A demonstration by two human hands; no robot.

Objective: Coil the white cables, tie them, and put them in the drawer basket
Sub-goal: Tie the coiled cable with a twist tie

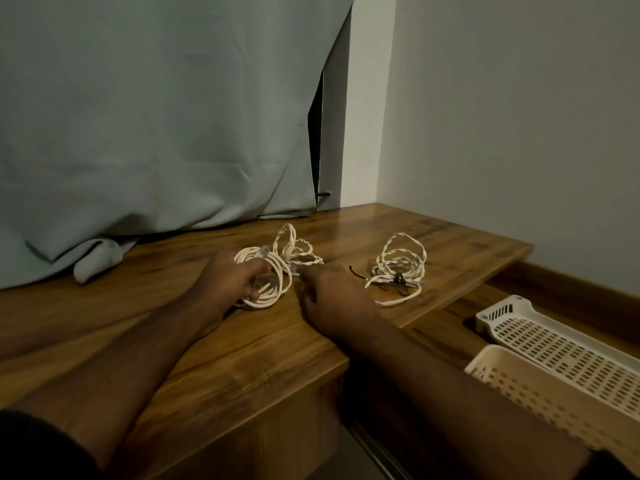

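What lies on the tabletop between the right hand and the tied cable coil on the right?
In the head view, a small dark tie lies between the right hand and the tied coil.

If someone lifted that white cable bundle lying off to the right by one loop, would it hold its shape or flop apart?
Probably it would sag but stay together: the right cable bundle looks thin and loosely looped, so likely floppy and light. A dark tie seems to cinch one side, which should keep the loops from spilling. Its loose tail would likely dangle.

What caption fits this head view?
Both hands gather a cable on the table; another cable lies beside it.
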